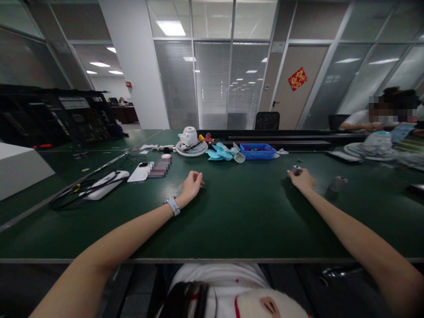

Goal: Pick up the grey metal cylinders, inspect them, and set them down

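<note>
My right hand (304, 179) is closed around a small grey metal cylinder (297, 169), whose upper end shows above the fingers. A second grey metal cylinder (339, 183) stands on the green table to the right of that hand, apart from it. On the left, my left hand (191, 185) rests on the table with the fingers curled in and the thumb against them. I see nothing in it, though part of the palm is hidden. A watch (173, 206) is on the left wrist. Light-blue fan blades (220, 152) lie beyond my hands, near the middle.
A white fan part with a grille (191, 148) and a blue tray (256, 151) sit toward the back. To the left are a white phone (139, 172), a white device with black cable (106, 184) and a white box (21, 172). Another person (359, 119) sits at far right.
</note>
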Motion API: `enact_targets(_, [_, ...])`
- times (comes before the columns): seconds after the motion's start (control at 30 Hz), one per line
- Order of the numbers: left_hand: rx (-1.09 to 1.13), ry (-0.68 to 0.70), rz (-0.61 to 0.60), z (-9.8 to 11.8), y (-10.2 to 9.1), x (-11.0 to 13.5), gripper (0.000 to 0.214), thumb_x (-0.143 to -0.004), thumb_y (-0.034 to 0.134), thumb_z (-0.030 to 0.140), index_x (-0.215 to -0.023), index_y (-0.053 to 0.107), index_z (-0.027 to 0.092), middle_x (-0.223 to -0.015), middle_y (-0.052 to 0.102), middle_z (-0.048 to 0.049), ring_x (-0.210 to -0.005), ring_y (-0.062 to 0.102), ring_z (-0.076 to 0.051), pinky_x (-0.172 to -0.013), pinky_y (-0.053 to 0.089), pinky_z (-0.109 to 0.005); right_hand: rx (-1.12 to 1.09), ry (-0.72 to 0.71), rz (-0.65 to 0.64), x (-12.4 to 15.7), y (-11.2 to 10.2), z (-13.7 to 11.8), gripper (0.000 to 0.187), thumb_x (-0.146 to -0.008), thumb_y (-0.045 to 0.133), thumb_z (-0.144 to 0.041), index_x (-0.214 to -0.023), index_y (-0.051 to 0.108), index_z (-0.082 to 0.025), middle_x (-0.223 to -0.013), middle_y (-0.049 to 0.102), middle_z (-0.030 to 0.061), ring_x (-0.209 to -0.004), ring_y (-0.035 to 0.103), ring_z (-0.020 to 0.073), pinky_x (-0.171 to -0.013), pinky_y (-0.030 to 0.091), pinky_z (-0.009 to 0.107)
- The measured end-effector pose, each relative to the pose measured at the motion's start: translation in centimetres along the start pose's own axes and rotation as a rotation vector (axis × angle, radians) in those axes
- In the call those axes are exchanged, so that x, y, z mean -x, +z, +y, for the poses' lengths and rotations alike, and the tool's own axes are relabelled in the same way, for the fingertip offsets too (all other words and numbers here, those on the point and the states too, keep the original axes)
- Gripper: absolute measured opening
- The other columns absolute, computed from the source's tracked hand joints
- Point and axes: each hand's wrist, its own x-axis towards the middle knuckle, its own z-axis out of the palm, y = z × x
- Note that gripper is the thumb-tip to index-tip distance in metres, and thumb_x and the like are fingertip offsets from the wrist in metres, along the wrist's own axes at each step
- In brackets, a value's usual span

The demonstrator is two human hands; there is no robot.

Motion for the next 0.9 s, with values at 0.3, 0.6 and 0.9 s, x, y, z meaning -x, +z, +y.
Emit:
enact_targets(0.3, [-0.087,0.173,-0.052,0.3,0.0,0.5,0.036,-0.086,0.056,0.054,-0.1,0.055,0.021,-0.081,0.068,-0.0022,-0.076,0.064,-0.018,-0.067,0.046,-0.028,-0.369,-0.604,-0.322,11.2,1.8,-10.9,0.044,-0.079,0.069,-0.052,-0.107,0.063,-0.019,-0.101,0.072,0.0087,-0.1,0.067,0.0243,-0.095,0.047,0.041])
enact_targets(0.6, [-0.257,0.398,-0.095,1.1,0.2,0.8,0.042,-0.09,0.056,0.049,-0.124,0.062,0.025,-0.112,0.068,-0.0057,-0.106,0.055,-0.023,-0.085,0.046,-0.034,-0.595,-0.817,-0.522,20.2,4.1,-17.4,0.034,-0.077,0.075,-0.039,-0.104,0.064,-0.021,-0.097,0.071,0.0057,-0.094,0.066,0.0219,-0.092,0.048,0.041])
enact_targets(0.9, [-0.298,0.458,-0.166,1.5,1.2,-0.4,0.033,-0.093,0.052,0.046,-0.109,0.074,0.027,-0.11,0.069,-0.0043,-0.107,0.056,-0.022,-0.097,0.04,-0.039,-0.561,-0.887,-0.567,20.6,4.0,-17.2,0.035,-0.082,0.069,-0.041,-0.109,0.059,-0.02,-0.095,0.068,0.0039,-0.088,0.063,0.0198,-0.081,0.047,0.035])
